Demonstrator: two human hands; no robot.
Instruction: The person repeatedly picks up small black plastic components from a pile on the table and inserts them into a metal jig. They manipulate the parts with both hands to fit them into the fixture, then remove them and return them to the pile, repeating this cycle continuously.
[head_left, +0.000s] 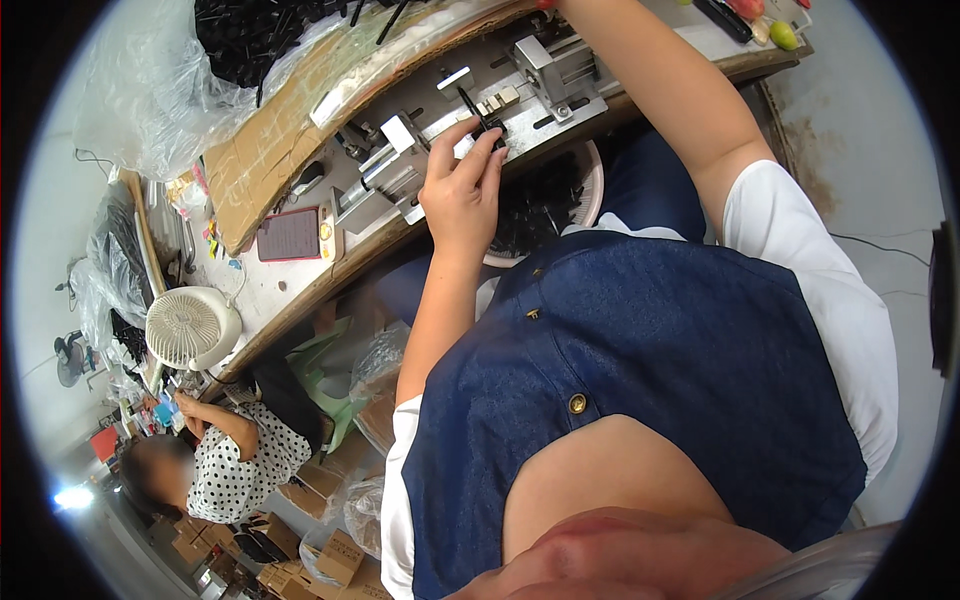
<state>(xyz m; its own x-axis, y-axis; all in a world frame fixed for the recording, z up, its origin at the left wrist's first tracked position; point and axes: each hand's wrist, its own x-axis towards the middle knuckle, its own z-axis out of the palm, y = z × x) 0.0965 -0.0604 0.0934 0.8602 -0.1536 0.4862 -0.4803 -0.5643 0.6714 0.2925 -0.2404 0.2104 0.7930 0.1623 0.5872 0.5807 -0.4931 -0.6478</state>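
Note:
My left hand reaches over the table's front edge, its fingers closed in a pinch on a small black part. A thin black rod runs from this part toward the back; I cannot tell whether the two are one piece. The part sits at a metal fixture, between a left metal block and a right metal block. Small brass-coloured blocks lie just right of the rod. My right forearm stretches to the far side, and the hand itself is cut off by the upper edge.
Behind the fixture lie a cardboard sheet and a heap of black parts on clear plastic. A phone and a white fan stand leftward. Below the edge is a pale basket holding black pieces. A person sits farther left.

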